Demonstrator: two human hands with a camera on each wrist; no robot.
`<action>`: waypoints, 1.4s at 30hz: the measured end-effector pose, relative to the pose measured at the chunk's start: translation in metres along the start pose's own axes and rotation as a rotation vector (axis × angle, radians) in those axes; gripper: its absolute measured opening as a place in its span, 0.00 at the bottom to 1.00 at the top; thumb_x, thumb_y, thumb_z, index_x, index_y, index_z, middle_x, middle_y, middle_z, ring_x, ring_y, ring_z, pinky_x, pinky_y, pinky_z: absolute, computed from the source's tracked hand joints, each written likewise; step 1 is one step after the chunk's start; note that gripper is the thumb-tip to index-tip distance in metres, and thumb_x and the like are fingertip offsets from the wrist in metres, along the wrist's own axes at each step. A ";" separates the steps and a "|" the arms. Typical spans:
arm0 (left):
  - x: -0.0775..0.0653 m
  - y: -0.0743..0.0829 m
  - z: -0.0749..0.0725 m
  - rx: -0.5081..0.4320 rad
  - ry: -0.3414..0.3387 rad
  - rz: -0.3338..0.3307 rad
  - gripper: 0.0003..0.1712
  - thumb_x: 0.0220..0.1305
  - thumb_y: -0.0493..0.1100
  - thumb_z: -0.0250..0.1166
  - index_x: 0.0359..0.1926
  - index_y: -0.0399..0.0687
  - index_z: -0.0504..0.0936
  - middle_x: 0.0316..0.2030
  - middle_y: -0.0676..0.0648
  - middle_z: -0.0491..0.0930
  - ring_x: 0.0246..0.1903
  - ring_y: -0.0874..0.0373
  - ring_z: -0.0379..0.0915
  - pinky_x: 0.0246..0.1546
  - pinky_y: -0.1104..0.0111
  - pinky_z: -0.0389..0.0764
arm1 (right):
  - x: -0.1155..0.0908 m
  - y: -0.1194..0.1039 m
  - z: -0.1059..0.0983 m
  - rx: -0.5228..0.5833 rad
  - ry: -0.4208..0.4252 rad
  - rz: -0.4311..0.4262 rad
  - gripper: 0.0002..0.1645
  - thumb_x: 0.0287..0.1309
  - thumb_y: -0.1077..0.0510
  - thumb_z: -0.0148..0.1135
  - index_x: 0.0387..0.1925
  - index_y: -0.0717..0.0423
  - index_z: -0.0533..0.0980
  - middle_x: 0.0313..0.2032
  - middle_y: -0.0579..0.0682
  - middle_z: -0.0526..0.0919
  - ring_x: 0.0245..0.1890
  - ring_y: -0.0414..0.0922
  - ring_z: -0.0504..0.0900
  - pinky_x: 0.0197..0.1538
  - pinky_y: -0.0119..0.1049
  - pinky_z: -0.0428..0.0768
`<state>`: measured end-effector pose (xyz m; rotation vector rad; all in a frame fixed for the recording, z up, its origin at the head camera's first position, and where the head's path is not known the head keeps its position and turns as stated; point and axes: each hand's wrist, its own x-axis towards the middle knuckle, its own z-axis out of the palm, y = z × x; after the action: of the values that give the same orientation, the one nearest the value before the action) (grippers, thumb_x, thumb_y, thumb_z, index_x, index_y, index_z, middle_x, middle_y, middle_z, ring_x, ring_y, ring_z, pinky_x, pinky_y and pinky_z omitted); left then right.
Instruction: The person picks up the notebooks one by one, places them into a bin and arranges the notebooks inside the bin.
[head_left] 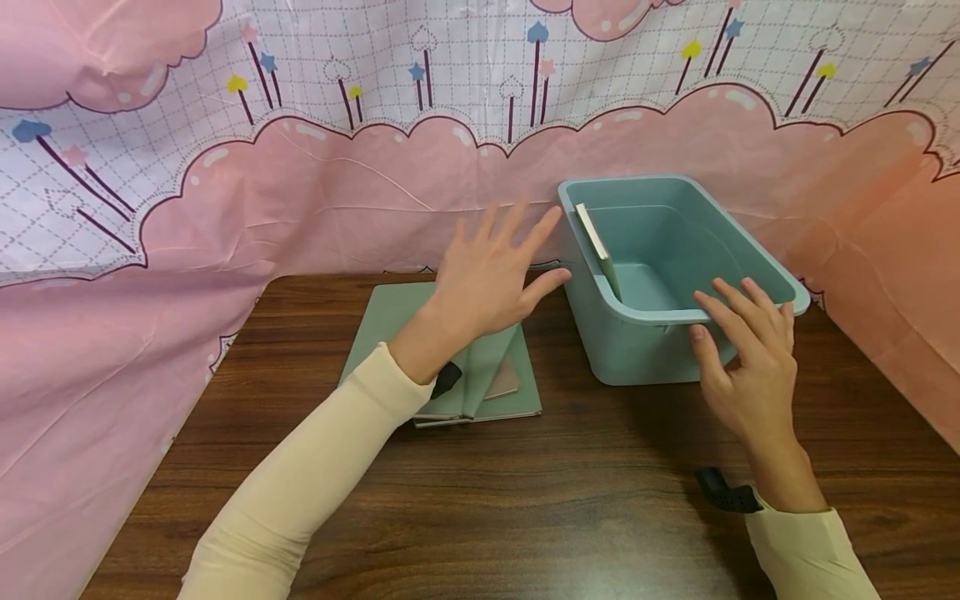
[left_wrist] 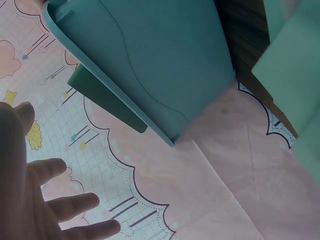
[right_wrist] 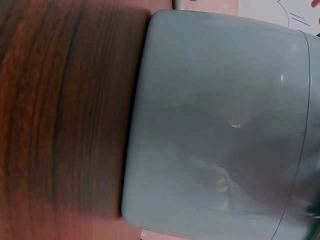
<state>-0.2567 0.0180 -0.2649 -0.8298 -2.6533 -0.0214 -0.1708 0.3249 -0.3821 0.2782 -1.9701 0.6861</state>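
Observation:
My left hand (head_left: 483, 283) is raised with fingers spread, above and in front of a pile of green-covered books (head_left: 390, 312); it holds nothing. A smaller beige book (head_left: 506, 380) pokes out between the green covers. To the right stands a blue-green plastic bin (head_left: 618, 350). One thin book with pale page edges (head_left: 594, 233) leans upright against the bin's left inner wall, and in the left wrist view its green cover (left_wrist: 107, 97) sticks out past the rim. My right hand (head_left: 750, 367) is at the bin's front rim, fingers extended over it; whether they touch is unclear.
Everything stands on a dark wood-grain table (head_left: 525, 517). A pink and white patterned cloth (head_left: 360, 192) hangs behind and along both sides, close behind the bin. Each wrist carries a black mount, the right one (head_left: 726, 492) showing plainly.

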 end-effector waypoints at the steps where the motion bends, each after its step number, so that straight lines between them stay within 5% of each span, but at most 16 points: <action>1: -0.001 -0.001 0.001 -0.005 -0.013 -0.008 0.45 0.77 0.77 0.41 0.86 0.72 0.46 0.85 0.47 0.51 0.83 0.41 0.50 0.76 0.38 0.60 | 0.000 0.000 0.000 0.000 0.000 0.000 0.21 0.65 0.57 0.68 0.58 0.57 0.86 0.65 0.61 0.84 0.77 0.56 0.71 0.82 0.70 0.45; 13: -0.023 -0.024 0.022 -0.015 -0.101 -0.116 0.45 0.76 0.78 0.39 0.86 0.73 0.44 0.87 0.48 0.42 0.85 0.40 0.46 0.79 0.33 0.51 | 0.000 0.000 0.000 0.009 0.007 -0.001 0.21 0.65 0.57 0.67 0.58 0.57 0.86 0.64 0.61 0.84 0.77 0.56 0.71 0.82 0.70 0.45; 42: -0.072 -0.058 0.046 -0.011 -0.075 -0.215 0.47 0.76 0.78 0.40 0.86 0.64 0.49 0.86 0.43 0.46 0.82 0.30 0.49 0.74 0.29 0.57 | 0.001 -0.014 0.004 0.010 0.036 0.010 0.21 0.62 0.62 0.67 0.56 0.62 0.86 0.62 0.64 0.84 0.76 0.58 0.72 0.82 0.70 0.46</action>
<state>-0.2490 -0.0637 -0.3278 -0.5558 -2.8029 -0.0608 -0.1682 0.3110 -0.3777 0.2609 -1.9359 0.7024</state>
